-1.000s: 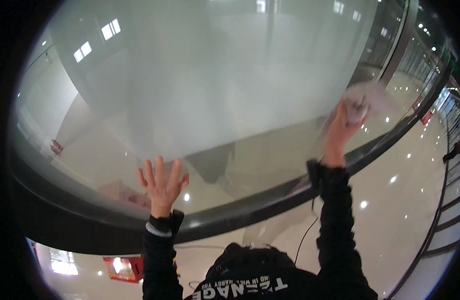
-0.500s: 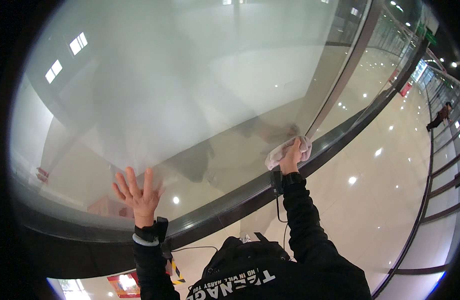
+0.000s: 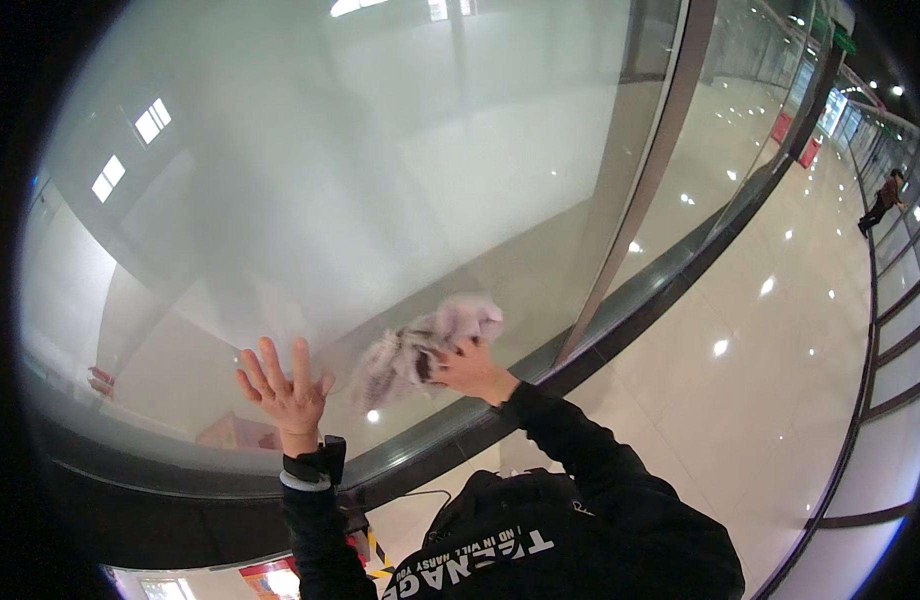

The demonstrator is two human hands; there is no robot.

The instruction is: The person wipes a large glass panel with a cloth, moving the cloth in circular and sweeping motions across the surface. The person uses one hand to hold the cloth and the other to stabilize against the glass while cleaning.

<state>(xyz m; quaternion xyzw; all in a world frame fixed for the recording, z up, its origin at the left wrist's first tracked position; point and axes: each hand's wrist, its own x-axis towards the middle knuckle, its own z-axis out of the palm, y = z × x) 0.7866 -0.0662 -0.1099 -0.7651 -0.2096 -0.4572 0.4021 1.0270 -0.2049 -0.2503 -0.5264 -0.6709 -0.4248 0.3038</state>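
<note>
A large glass pane (image 3: 380,180) fills most of the view, with reflections and a pale surface behind it. Flat against its lower left part lies my left hand (image 3: 288,393), fingers spread and holding nothing. My right hand (image 3: 470,370) grips a crumpled pinkish-grey cloth (image 3: 467,317) on the lower middle of the glass. Part of the cloth trails leftward and is smeared by motion. A black band with a white bracelet circles my left wrist.
A metal upright (image 3: 635,205) divides the glass on the right. Along the bottom runs a dark curved ledge (image 3: 670,275). Shiny tiled floor (image 3: 740,400) stretches to the right, where another person (image 3: 883,203) stands by the far wall. A yellow-black striped strip (image 3: 378,550) shows below.
My right hand has swept the cloth left across the glass, away from the upright. My left hand stays spread on the pane. The whole view has shifted slightly.
</note>
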